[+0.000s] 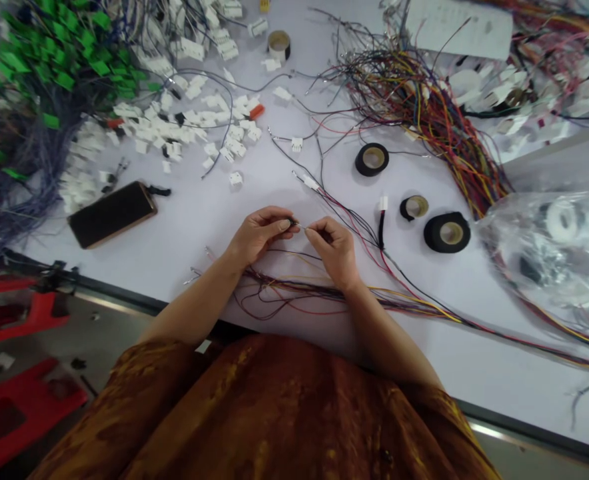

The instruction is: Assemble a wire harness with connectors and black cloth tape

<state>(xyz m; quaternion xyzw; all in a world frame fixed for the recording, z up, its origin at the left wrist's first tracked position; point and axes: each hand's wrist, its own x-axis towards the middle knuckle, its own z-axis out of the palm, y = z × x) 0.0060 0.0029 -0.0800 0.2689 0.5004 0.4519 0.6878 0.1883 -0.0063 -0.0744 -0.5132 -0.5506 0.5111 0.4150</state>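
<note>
Both my hands meet over the near middle of the white table (274,193). My left hand (259,235) is closed in a pinch on a small dark connector (291,223). My right hand (335,252) is closed too, pinching the end of a thin wire (305,229) right beside that connector. A bundle of coloured wires (299,290) lies under my wrists and runs off to the right along the table's near edge.
A black phone (112,213) lies to the left. White connectors (194,127) are scattered behind it, green-tagged wires (49,53) at far left. Three black tape rolls (447,232) sit to the right, a tangled wire heap (424,100) behind them, a clear plastic bag (549,247) at right.
</note>
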